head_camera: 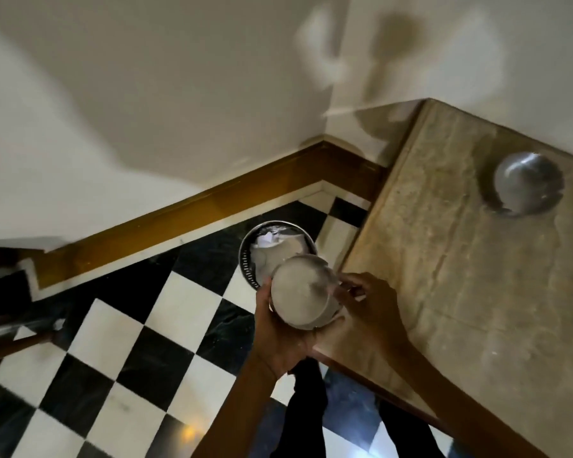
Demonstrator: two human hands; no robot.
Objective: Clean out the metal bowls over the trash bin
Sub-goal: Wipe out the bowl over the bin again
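Held bowl (300, 291) above bin (247, 256)

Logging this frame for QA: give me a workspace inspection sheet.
Surface: beige stone counter, dusty, wood-edged.
Job's things: round metal bowl coated in white residue, held over the round metal trash bin on the floor, which holds white scraps; second metal bowl on the counter, also showing white residue.
Clutter: nothing seen.
Grippers: left hand cups the bowl from below; right hand grips its rim.
Cables: nothing seen.
Surroundings: black-and-white checkered floor, brown baseboard, white walls.
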